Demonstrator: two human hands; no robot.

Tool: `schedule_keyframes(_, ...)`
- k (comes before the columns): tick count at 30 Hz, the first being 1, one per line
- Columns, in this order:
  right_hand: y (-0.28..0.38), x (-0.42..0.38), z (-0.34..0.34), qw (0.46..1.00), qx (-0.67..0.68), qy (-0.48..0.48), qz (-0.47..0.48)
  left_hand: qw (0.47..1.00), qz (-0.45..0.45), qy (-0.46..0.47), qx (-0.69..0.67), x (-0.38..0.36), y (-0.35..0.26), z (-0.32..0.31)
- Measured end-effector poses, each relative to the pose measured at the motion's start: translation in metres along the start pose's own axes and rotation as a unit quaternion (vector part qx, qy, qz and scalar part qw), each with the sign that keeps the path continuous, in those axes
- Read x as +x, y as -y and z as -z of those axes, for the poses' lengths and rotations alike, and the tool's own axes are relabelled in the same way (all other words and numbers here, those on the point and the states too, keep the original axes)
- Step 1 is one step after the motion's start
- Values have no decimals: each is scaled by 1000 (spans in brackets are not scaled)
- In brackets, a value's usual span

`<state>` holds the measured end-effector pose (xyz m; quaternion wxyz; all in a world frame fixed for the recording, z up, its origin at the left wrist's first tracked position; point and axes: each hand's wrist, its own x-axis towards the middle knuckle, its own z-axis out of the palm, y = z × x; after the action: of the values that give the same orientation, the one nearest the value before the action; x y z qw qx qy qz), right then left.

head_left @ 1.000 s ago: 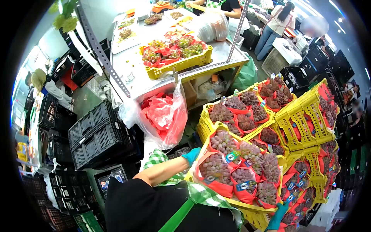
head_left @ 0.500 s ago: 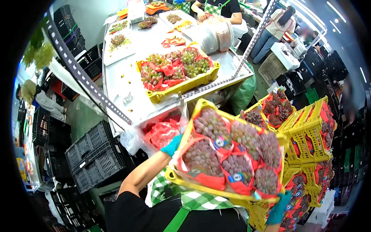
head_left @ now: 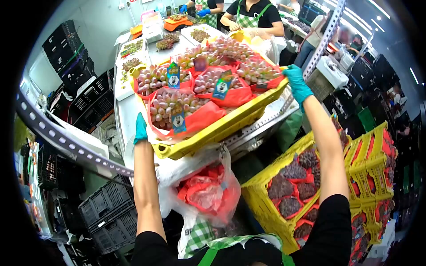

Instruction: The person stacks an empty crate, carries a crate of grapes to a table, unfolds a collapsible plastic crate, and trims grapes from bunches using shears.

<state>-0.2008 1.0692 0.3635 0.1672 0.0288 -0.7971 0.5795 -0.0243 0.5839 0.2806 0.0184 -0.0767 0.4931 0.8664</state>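
A yellow plastic crate point(head_left: 217, 133) filled with several bunches of pinkish grapes point(head_left: 177, 104) in red wrapping is held out over the metal table. Blue-green tags point(head_left: 222, 88) stick up among the bunches. My left hand point(head_left: 140, 129), in a teal glove, grips the crate's near left side, its fingers partly hidden. At the right end, my right hand point(head_left: 297, 85), gloved in teal too, is closed around the corner of the rim. The crate of greener grapes seen earlier on the table is now hidden behind this one.
Below the table edge hangs a clear plastic bag point(head_left: 208, 190) of red wrapping. Stacked yellow crates point(head_left: 253, 186) of dark grapes stand at the right. A perforated metal post point(head_left: 326, 35) rises nearby. Black crates point(head_left: 111, 208) are at the left, co-workers point(head_left: 253, 20) across the table.
The held crate has moved from the right beside the table up and left over it, and turned. Both arms now reach forward, and the view has shifted.
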Motion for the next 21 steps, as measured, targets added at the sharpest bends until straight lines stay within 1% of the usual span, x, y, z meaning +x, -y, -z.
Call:
schedule_keyframes(1,-22,20,-20,1000,-16,1,5,1000,-5,-6,-2,12,-2,9)
schedule_keyframes(3,-45,42,-46,990,-134,12,49,1000,-15,-16,-4,35,-1,23)
schedule_keyframes(5,-93,62,-68,983,-170,17,60,1000,-14,-24,-9,50,9,34)
schedule_keyframes(7,-102,58,-83,986,-163,-33,15,999,-9,-31,-14,57,22,39)
schedule_keyframes(8,-101,51,-76,987,-152,23,50,999,-5,-32,-16,61,26,41)
schedule_keyframes(9,-93,46,-77,990,-131,37,-30,999,-2,-38,-19,62,28,46)
schedule_keyframes(11,-104,45,-79,998,-56,21,-35,999,1,-45,-19,61,31,49)
schedule_keyframes(12,-102,47,-78,987,-156,17,-25,999,1,-46,-18,61,31,49)
schedule_keyframes(15,-96,39,-78,993,-117,11,-15,999,-3,-51,-18,58,29,47)
schedule_keyframes(16,-106,44,-81,996,-85,-3,0,999,-4,-49,-18,56,30,43)
schedule_keyframes(17,-116,49,-80,992,-122,-8,-7,999,-4,-48,-19,54,32,40)
schedule_keyframes(19,-121,56,-78,974,-193,71,-94,999,-3,-45,-23,51,35,33)
schedule_keyframes(21,-127,56,-74,984,-119,80,-104,999,-2,-42,-26,48,37,26)
